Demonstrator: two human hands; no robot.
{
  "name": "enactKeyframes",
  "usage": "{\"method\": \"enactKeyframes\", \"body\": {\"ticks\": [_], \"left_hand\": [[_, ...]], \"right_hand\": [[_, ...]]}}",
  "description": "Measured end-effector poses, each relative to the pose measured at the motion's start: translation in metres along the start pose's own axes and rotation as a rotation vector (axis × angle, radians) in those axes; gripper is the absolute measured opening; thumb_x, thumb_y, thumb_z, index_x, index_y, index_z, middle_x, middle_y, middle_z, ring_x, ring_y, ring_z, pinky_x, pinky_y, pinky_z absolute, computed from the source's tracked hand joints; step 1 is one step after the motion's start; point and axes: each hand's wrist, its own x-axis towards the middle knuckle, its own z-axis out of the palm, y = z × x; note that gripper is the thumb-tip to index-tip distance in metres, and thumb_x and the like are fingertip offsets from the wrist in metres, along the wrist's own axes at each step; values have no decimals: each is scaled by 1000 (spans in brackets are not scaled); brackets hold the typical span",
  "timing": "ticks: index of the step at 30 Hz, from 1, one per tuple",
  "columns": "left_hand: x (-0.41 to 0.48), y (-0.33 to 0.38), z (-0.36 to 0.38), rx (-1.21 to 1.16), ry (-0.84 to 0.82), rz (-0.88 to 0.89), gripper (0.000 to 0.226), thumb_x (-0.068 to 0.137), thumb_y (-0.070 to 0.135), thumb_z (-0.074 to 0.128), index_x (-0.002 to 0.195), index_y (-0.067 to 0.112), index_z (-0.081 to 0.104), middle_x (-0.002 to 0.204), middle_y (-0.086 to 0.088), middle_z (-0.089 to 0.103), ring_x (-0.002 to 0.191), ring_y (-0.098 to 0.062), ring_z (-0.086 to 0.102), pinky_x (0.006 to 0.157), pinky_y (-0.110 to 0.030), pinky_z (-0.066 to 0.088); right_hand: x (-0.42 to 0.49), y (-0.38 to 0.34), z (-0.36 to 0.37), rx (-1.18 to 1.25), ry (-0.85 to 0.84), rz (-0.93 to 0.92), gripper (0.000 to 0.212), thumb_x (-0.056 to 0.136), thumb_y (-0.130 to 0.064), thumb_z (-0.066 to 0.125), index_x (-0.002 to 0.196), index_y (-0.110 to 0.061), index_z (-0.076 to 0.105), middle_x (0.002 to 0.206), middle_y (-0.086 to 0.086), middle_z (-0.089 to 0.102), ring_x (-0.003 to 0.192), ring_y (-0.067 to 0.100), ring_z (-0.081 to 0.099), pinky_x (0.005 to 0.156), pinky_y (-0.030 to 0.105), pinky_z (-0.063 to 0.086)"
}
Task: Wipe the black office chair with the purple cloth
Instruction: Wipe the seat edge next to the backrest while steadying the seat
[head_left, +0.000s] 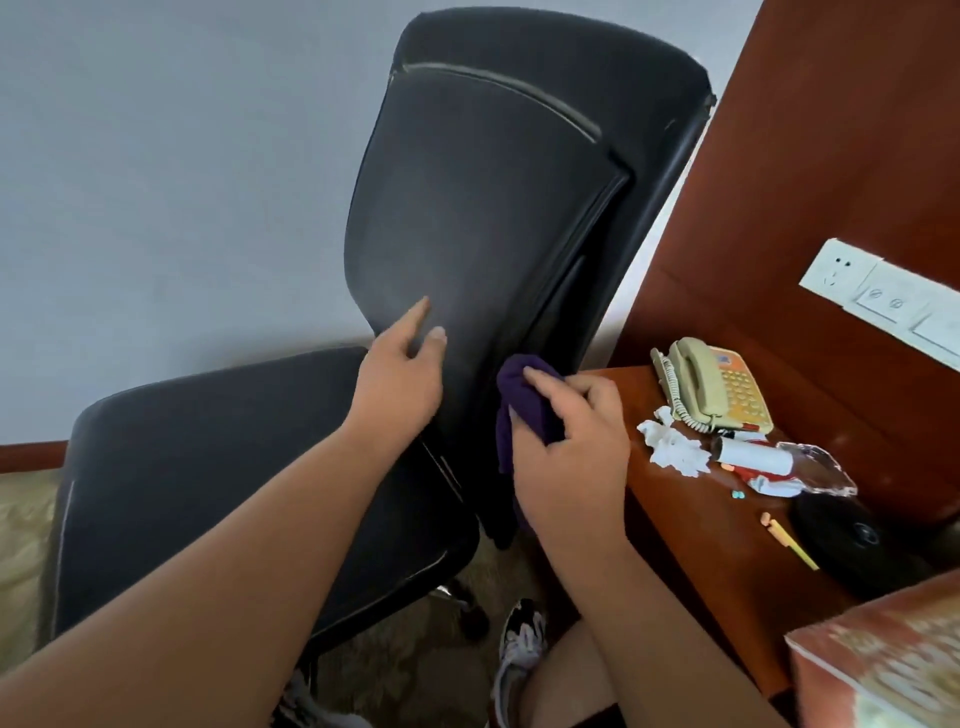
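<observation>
The black office chair fills the middle of the head view, its tall backrest rising to the top and its seat spreading to the lower left. My left hand lies flat on the lower backrest, fingers apart, with nothing in it. My right hand grips the bunched purple cloth and presses it against the backrest's lower right edge. Part of the cloth hangs below my hand beside the chair's rear frame.
A reddish wooden desk stands close on the right, carrying a beige telephone, crumpled white tissue, a plastic bottle and a black round object. A patterned box sits at the lower right. My shoe rests on carpet.
</observation>
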Motion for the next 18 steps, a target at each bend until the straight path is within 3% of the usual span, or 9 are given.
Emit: {"method": "enactKeyframes", "body": {"ticks": [2, 4, 6, 8, 10, 12, 14, 16, 18], "left_hand": [[5, 23, 7, -36, -34, 68, 47, 105, 30, 51, 152, 33, 46, 151, -9, 53, 138, -23, 49, 118, -33, 36], [7, 26, 16, -1, -94, 86, 47, 107, 22, 49, 152, 31, 45, 152, -6, 52, 137, -19, 50, 110, -20, 38], [1, 18, 22, 5, -120, 69, 52, 104, 8, 46, 153, 27, 45, 149, -2, 53, 136, -17, 51, 112, -21, 38], [-10, 10, 25, 18, -146, 60, 62, 99, -4, 42, 155, 24, 42, 155, 5, 45, 144, -11, 39, 123, -27, 27], [-15, 4, 27, 20, -162, 36, 71, 95, -12, 37, 156, 25, 39, 157, 12, 39, 147, -5, 30, 123, -23, 20], [-12, -1, 28, 6, -161, 34, 77, 90, -15, 36, 154, 27, 44, 155, 12, 45, 145, -4, 36, 123, -24, 24], [-5, -5, 27, -27, -169, 41, 74, 86, -16, 40, 143, 28, 58, 132, 8, 67, 125, -3, 57, 116, -29, 39], [0, -10, 24, -47, -172, 23, 53, 89, -15, 50, 117, 22, 73, 96, 5, 74, 89, -1, 64, 95, -26, 51], [3, -11, 20, -91, -173, 38, 42, 93, -10, 56, 114, 21, 74, 99, 10, 73, 86, 3, 63, 88, -21, 52]], "right_hand": [[32, -18, -17, 39, 93, -17, 31, 89, -18, 73, 119, -15, 72, 107, -2, 54, 96, 10, 55, 85, 12, 45], [66, -38, -31, 66, 153, -52, 31, 90, -21, 71, 121, -16, 72, 108, -1, 53, 97, 10, 55, 84, 9, 43], [96, -55, -39, 7, 152, -133, 34, 91, -23, 68, 124, -17, 70, 111, 0, 52, 101, 14, 54, 86, 15, 44], [116, -65, -36, -152, 105, -213, 37, 90, -24, 67, 127, -18, 67, 117, 4, 53, 108, 21, 52, 85, 26, 48], [124, -69, -24, -375, 58, -247, 35, 88, -22, 68, 123, -20, 67, 121, 7, 52, 111, 26, 48, 81, 37, 53], [120, -68, -10, -576, -8, -251, 27, 86, -20, 65, 113, -21, 67, 120, 7, 49, 110, 29, 45, 79, 41, 51], [104, -64, 4, -688, -106, -284, 20, 85, -20, 60, 103, -21, 67, 118, 7, 48, 109, 31, 44, 79, 42, 44], [80, -56, 20, -763, -194, -327, 15, 83, -22, 58, 95, -20, 68, 112, 7, 50, 105, 31, 46, 77, 41, 41], [55, -45, 32, -804, -247, -336, 14, 84, -23, 58, 90, -19, 70, 106, 6, 54, 101, 31, 49, 76, 41, 43]]}}
